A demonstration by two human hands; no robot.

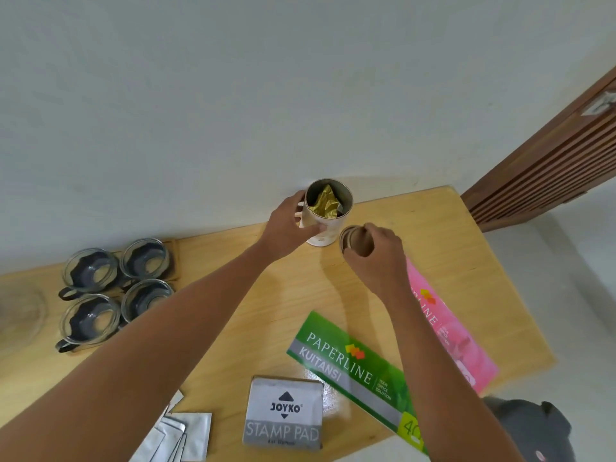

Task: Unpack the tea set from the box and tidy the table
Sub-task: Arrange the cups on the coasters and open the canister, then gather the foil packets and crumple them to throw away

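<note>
A white tea canister stands upright and uncovered near the table's far edge, with a crumpled gold foil bag inside. My left hand grips the canister's side. Just to its right, my right hand holds the round brown lid close above the table. Several glass cups with dark holders sit grouped on a wooden tray at the left.
A green Paperline receipt book and a pink one lie at the right. A grey stamp pad tin and white sachets lie near the front edge. A glass vessel sits far left. A wooden slatted door stands at the right.
</note>
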